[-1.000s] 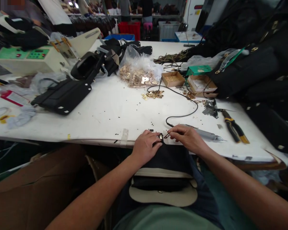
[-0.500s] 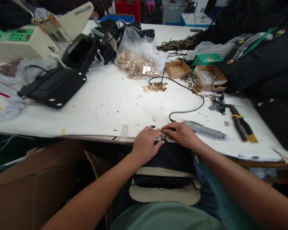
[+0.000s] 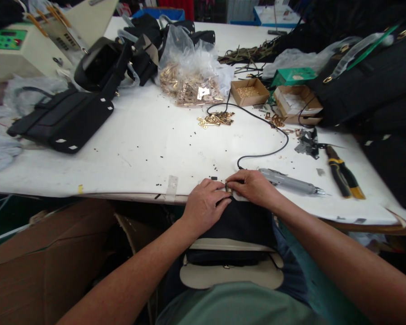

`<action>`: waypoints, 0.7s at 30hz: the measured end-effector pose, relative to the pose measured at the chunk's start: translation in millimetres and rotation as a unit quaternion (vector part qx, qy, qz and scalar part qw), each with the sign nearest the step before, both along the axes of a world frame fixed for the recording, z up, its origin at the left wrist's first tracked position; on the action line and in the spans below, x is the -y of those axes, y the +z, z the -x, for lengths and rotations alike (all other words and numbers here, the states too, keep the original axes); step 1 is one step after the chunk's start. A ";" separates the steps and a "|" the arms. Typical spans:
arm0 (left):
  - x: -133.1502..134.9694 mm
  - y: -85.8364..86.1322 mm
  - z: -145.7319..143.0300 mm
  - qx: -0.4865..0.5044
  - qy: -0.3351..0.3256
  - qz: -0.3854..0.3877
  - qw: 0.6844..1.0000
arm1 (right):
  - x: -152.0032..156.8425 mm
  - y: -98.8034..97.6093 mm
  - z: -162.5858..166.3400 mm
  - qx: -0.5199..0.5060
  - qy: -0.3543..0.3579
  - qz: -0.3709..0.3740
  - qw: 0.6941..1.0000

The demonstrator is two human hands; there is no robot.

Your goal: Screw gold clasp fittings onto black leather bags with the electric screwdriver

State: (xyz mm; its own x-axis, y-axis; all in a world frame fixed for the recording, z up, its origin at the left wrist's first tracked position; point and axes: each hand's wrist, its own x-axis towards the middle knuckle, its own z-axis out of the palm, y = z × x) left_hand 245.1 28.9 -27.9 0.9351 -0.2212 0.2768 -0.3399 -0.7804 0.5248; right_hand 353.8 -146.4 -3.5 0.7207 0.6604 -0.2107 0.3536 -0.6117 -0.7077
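Observation:
A black bag with beige trim (image 3: 237, 225) rests on my lap, its far end against the table edge. My left hand (image 3: 206, 203) lies at that far end, thumb and fingers closing on a small gold metal fitting (image 3: 228, 188). From the other side my right hand (image 3: 253, 187) pinches at the same fitting with its fingertips. The fingers cover part of the fitting. Just right of my right hand lies a grey electric screwdriver (image 3: 289, 182), its black cord curving back over the table.
Black-and-yellow pliers (image 3: 344, 174) lie at the right. Farther back are loose gold fittings (image 3: 216, 119), a plastic bag of gold pieces (image 3: 189, 83) and a cardboard box of small parts (image 3: 249, 91). Finished-looking black bags (image 3: 64, 119) stand left, by a machine (image 3: 16, 54). A cardboard box (image 3: 54, 262) is below left.
The view has shifted slightly. Both hands stay together at the bag's far end, and the gold fitting between the fingertips looks turned more upright.

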 end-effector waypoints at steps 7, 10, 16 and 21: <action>0.6 2.2 1.7 0.001 0.004 -0.017 1.000 | 0.8 -1.7 1.8 0.019 -0.008 -0.012 1.000; 0.5 3.6 1.9 -0.005 0.000 -0.023 1.000 | 1.4 0.4 4.5 0.009 -0.044 -0.010 0.999; 0.2 3.6 1.1 -0.013 0.003 -0.016 1.000 | 2.7 2.0 8.1 0.015 -0.078 -0.015 0.997; 0.1 2.0 0.8 -0.015 0.008 0.000 1.000 | 3.1 -0.9 6.8 0.011 -0.064 -0.020 0.998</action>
State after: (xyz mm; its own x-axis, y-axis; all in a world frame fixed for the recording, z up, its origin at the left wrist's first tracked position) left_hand 244.3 28.8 -25.8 0.9464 -0.2059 0.2490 -0.3116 -0.7855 0.5348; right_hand 347.1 -149.5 -4.4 0.8040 0.5701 -0.1691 0.2899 -0.6241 -0.7256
